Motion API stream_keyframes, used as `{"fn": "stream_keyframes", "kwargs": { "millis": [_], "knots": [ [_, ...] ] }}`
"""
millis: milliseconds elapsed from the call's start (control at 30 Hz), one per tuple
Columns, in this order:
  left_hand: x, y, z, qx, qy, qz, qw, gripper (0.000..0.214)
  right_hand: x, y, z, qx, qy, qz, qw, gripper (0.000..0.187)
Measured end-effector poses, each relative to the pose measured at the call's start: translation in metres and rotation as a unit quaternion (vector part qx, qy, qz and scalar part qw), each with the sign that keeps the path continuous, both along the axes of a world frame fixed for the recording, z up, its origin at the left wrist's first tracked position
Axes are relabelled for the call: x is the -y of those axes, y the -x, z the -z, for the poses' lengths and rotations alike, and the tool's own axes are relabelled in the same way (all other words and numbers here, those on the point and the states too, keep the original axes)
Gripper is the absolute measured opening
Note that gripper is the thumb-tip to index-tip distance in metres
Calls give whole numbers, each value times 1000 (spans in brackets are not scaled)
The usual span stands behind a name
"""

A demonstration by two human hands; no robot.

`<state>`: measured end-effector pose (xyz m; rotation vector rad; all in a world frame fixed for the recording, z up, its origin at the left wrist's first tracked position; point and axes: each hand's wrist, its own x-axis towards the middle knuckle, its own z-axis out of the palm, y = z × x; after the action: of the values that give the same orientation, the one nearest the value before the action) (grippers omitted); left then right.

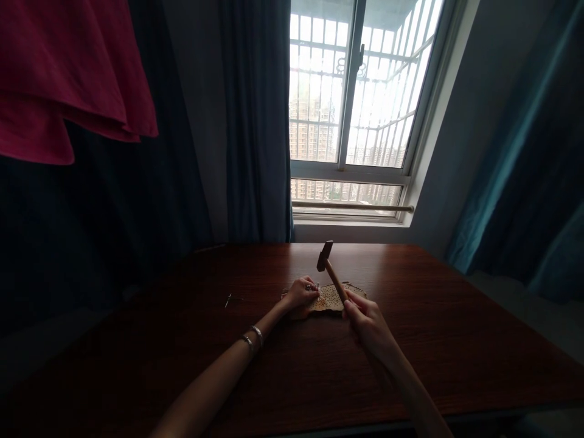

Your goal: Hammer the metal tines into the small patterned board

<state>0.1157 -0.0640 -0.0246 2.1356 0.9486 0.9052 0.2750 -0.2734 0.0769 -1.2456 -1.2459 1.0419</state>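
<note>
A small wooden board (329, 299) dotted with many holes or nail heads lies on the dark wooden table (438, 340). My left hand (301, 293) rests on the board's left end, its fingers pinched on a small nail. My right hand (365, 319) grips the wooden handle of a hammer (329, 267). The hammer's dark head is raised a little above the board, close to my left fingertips.
A few loose nails (229, 299) lie on the table left of the board. Behind the table are a barred window (351, 109), blue curtains (258, 121) on both sides and a red cloth (68, 73) hanging at the top left.
</note>
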Motion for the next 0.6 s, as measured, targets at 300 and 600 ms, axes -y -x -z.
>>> {"fn": "stream_keyframes", "kwargs": {
  "millis": [300, 600],
  "knots": [
    [0, -1, 1, 9, -1, 10, 1000, 19, 3, 4, 3, 22, 11, -10, 1000, 50],
    [-2, -1, 3, 8, 0, 7, 1000, 19, 2, 4, 5, 32, 34, -5, 999, 51]
  ]
}}
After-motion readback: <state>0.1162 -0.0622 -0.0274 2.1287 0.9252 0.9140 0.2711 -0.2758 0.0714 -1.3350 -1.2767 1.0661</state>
